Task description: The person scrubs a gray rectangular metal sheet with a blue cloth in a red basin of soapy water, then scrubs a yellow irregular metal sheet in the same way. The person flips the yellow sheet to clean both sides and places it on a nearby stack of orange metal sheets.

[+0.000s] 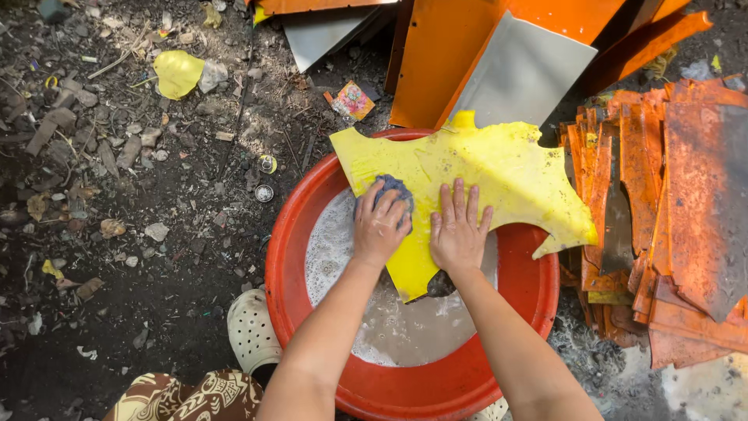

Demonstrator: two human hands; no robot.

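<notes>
Flat, right-hand fingers [460, 204] on yellow sheet [499, 168]

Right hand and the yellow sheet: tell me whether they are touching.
Touching. The head view shows the right hand pressed flat, fingers spread, on the yellow sheet lying across the red basin; no gap shows under the palm.

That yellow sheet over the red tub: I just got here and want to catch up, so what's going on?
A person is crouched over a red basin of foamy, murky water. Their left hand presses a blue-grey scrubbing pad onto a jagged yellow sheet lying across the basin's rim, while the right hand lies flat on the sheet. A stack of orange pieces sits to the right, on littered dirt ground.
</notes>
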